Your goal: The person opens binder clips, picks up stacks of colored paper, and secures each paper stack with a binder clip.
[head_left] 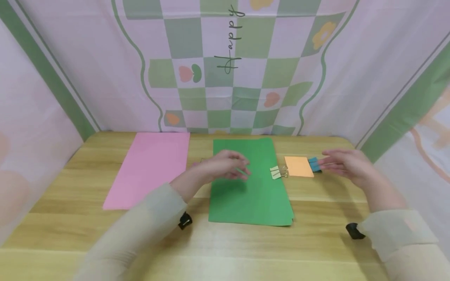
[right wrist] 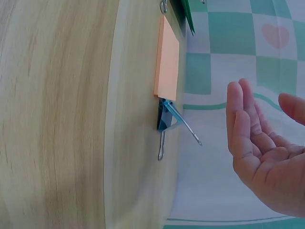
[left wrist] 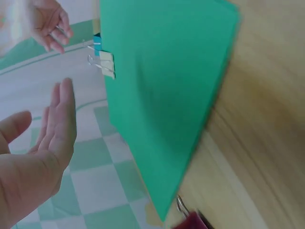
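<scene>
My left hand (head_left: 225, 166) hovers over a stack of green paper (head_left: 253, 199), its fingers loosely extended and nothing in them. A cream binder clip (head_left: 275, 172) sits on the stack's right edge. Beside it lies a pad of orange sticky notes (head_left: 299, 166), with a blue binder clip (head_left: 314, 164) at its right edge. Near that clip my right hand (head_left: 348, 166) is held in the air, fingers extended and apart from the clip, as the right wrist view shows. A dark red binder clip (left wrist: 193, 222) is partly visible at the green paper's other side.
Pink paper (head_left: 154, 168) lies on the wooden table (head_left: 246, 249) at the left. A patterned curtain (head_left: 218, 97) hangs behind the table's back edge and along both sides. Black straps (head_left: 184, 221) show at the wrists.
</scene>
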{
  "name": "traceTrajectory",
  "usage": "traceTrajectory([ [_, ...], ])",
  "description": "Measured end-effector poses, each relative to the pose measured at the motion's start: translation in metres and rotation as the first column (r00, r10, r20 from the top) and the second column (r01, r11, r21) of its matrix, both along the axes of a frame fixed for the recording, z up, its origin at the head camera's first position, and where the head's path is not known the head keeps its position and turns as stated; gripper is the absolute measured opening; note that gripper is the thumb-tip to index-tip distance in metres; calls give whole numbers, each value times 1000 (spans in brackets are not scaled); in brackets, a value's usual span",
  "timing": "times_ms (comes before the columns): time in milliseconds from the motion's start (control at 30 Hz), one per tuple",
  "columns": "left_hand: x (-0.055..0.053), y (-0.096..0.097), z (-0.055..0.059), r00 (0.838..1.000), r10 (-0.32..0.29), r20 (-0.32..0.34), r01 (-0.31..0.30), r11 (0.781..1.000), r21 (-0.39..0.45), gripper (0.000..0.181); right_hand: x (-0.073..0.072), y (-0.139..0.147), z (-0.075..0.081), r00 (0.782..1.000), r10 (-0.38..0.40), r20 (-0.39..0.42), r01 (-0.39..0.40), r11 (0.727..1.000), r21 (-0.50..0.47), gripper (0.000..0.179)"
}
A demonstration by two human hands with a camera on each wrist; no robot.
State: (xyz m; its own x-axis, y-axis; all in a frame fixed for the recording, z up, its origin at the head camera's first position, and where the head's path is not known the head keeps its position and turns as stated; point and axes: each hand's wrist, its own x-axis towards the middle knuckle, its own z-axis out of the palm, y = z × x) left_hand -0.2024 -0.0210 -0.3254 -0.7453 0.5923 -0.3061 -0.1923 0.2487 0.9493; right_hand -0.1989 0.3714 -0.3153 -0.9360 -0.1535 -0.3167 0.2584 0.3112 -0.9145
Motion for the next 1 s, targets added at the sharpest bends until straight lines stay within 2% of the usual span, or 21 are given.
traceTrajectory([
  [100,-10,22,0,998,59,-34,-58,998,29,32,-1,7,1,999,-52,12,53,995,-79,17],
  [167,-16,37,1,992,91,-91,-89,996,28,27,-1,10,1,996,-84,20,86,987,-133,23],
  [233,-22,49,2,976,102,-191,-104,995,-1,24,-2,12,0,994,-108,30,111,978,-176,25],
  [300,-27,58,2,946,75,-315,-96,994,-52,23,-2,14,-1,991,-126,40,131,968,-213,27],
  [367,-31,65,1,898,15,-439,-73,991,-116,24,-3,16,-3,989,-139,46,146,959,-244,28],
  [433,-36,70,-1,835,-71,-545,-39,982,-187,28,-4,19,-5,988,-150,46,157,952,-262,28],
  [500,-39,78,-3,770,-165,-616,1,966,-258,32,-4,24,-7,987,-156,41,161,944,-287,28],
  [567,-42,86,-6,711,-253,-656,36,945,-325,35,-4,28,-9,987,-156,33,159,941,-298,27],
  [633,-42,94,-9,664,-329,-672,68,921,-384,38,-4,30,-10,988,-153,32,155,938,-309,27],
  [800,-43,112,-15,562,-487,-668,111,845,-523,45,-5,33,-12,987,-151,53,160,942,-294,29],
  [900,-43,119,-21,490,-583,-648,102,776,-622,50,-6,33,-12,984,-161,71,174,953,-248,31],
  [1000,-41,124,-27,436,-671,-600,79,693,-717,55,-7,33,-13,980,-176,93,191,963,-192,33],
])
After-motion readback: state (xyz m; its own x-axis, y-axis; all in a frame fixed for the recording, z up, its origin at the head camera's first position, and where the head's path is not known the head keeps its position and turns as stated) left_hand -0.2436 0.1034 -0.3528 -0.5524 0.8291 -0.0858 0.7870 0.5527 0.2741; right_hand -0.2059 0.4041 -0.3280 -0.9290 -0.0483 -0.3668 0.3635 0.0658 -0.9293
